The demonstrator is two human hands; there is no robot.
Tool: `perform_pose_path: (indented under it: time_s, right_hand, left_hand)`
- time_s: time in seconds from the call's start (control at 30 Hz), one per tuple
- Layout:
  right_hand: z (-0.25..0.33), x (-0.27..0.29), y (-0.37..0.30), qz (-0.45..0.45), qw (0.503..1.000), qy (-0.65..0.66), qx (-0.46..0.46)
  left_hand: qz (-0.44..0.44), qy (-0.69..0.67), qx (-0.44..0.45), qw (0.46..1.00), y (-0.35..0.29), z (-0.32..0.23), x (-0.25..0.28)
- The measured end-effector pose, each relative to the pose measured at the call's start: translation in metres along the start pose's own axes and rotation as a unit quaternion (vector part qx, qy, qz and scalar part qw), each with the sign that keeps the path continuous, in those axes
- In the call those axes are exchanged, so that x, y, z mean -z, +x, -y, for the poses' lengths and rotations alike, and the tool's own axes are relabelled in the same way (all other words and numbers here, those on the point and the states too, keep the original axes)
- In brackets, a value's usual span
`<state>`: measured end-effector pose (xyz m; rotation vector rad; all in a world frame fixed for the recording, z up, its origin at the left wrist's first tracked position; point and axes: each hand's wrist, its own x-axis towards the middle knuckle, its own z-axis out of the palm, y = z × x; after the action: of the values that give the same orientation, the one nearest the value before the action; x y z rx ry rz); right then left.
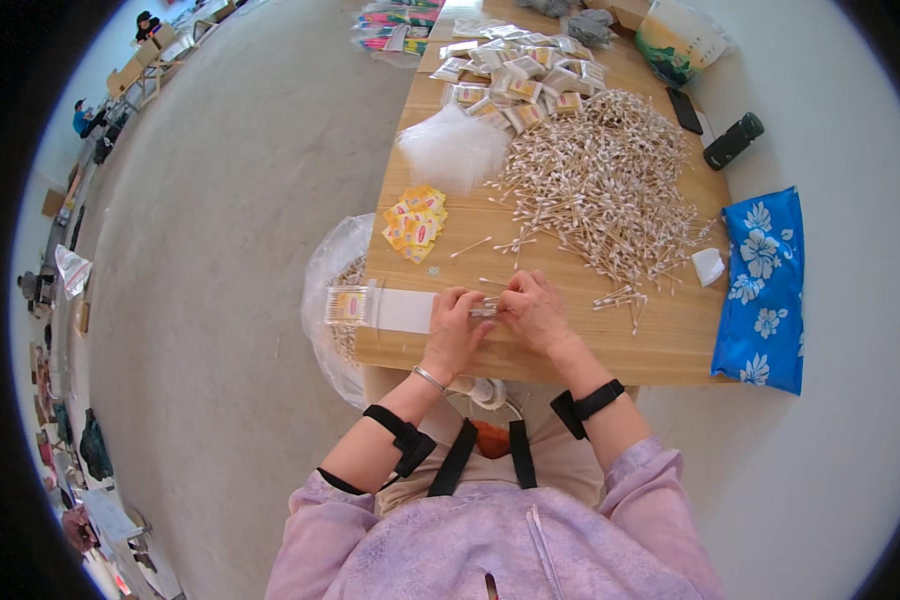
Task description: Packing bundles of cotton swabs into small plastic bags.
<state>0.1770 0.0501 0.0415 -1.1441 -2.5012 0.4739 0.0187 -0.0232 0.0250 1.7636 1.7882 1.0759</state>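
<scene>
A small bunch of cotton swabs [484, 309] lies between my two hands, close to the table's near edge. The fingers of my left hand [454, 332] close around one end of it. At the other end, my right hand [536, 314] pinches the swabs with curled fingers. Left of my left hand is a flat white rectangular block [406, 311]. Beyond that, a clear packet of swabs with a yellow label [347, 305] rests at the table's left edge. A few loose swabs [472, 246] lie just past my hands.
A big heap of cotton swabs [610, 180] covers the table's right middle. Behind it are filled packets [525, 80]; left of it, clear sleeves [452, 150] and yellow cards [416, 222]. A blue floral pouch [762, 290], black bottle [733, 141] and phone [684, 110] line the right side.
</scene>
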Motion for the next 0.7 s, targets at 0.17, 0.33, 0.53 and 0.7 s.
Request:
perform_pose_path:
  time_s: [0.17, 0.33, 0.53, 0.7]
  right_hand:
    - [-0.003, 0.002, -0.004, -0.020, 0.998, 0.058, -0.008]
    - [-0.012, 0.014, -0.008, -0.063, 0.986, 0.146, -0.060]
    - [-0.006, 0.013, -0.003, -0.124, 0.967, 0.203, -0.093]
    - [-0.024, 0.016, -0.008, -0.097, 0.950, 0.263, -0.142]
  left_hand:
    - [-0.001, -0.002, -0.004, 1.000, 0.000, 0.003, 0.001]
    - [-0.003, -0.020, 0.007, 1.000, -0.003, 0.002, 0.001]
    - [-0.026, -0.020, 0.010, 0.999, -0.005, 0.001, 0.000]
    - [-0.027, -0.051, 0.023, 0.998, -0.008, 0.004, -0.003]
